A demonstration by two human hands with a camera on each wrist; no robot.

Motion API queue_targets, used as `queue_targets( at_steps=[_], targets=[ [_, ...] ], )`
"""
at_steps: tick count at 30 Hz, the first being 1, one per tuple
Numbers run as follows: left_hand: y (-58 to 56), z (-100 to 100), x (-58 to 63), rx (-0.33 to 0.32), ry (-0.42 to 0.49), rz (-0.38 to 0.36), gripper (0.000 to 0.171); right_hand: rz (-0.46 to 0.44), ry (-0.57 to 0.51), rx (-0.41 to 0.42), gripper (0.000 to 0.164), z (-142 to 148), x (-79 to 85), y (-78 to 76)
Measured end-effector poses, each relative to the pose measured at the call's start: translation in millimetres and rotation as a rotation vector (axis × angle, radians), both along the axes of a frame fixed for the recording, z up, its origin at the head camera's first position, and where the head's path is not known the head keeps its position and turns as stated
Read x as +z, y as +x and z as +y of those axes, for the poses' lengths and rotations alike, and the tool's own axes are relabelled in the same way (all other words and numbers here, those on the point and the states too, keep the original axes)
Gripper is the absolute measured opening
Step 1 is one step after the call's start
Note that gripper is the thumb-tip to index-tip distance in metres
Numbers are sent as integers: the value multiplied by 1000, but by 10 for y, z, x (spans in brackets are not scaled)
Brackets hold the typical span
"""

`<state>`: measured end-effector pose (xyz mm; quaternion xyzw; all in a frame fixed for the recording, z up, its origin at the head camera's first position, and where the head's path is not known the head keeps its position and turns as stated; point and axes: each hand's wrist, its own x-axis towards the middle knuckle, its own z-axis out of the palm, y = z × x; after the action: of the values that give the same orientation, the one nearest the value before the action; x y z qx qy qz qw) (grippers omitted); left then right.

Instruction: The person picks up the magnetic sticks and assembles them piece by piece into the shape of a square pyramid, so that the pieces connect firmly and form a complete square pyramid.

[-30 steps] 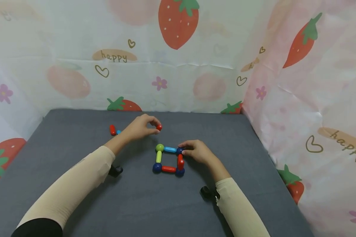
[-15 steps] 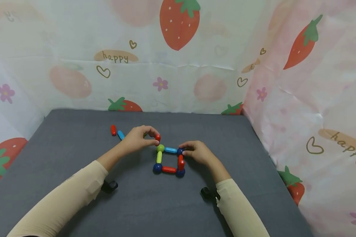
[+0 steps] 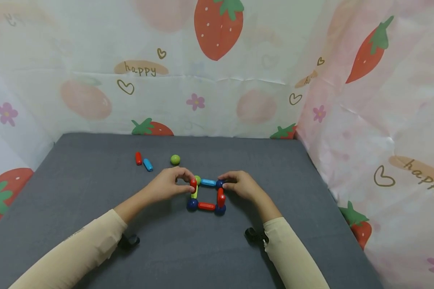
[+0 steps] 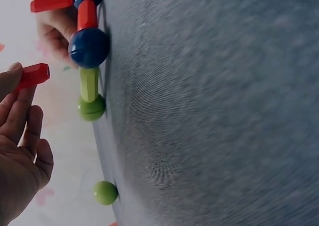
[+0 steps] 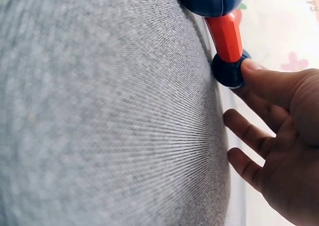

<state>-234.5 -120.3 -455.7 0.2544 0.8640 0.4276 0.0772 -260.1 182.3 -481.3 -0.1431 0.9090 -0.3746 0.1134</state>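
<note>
A square frame of rods and balls lies on the grey cloth, with a green ball (image 4: 91, 108) and dark blue balls at its corners. Its sides are a light blue rod (image 3: 207, 182), a yellow-green rod (image 4: 89, 84) and two red rods, one being the front rod (image 3: 206, 206). Another red rod (image 4: 51, 2) stands up from the front right ball (image 3: 220, 210). My left hand (image 3: 170, 184) pinches a loose red rod (image 4: 35, 75) between thumb and fingers, above the frame's left side. My right hand (image 3: 243, 184) holds the back right blue ball (image 5: 228, 72) with thumb and fingertips.
Behind my left hand a loose green ball (image 3: 175, 159) rests on the cloth. Farther left lie a loose red rod (image 3: 138, 158) and a blue rod (image 3: 148, 165). A strawberry-print curtain (image 3: 209, 100) rises along the back and sides of the table (image 3: 275, 160).
My left hand has carried the red rod forward from the back, past the green corner ball toward the near left blue ball. The loose green ball has come into view. My right hand stays put.
</note>
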Motion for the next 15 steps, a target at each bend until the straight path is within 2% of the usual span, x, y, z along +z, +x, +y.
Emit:
queue_targets(
  at_steps=[3, 9, 15],
  targets=[
    [36, 11, -30, -12, -11, 4, 22, -1, 0, -3, 26, 1, -5, -1],
    [101, 48, -97, -44, -91, 13, 21, -6, -6, -15, 26, 1, -12, -5],
    [146, 56, -97, -61, -100, 37, 21, -15, -2, -7, 27, -11, -10, -2]
  ],
)
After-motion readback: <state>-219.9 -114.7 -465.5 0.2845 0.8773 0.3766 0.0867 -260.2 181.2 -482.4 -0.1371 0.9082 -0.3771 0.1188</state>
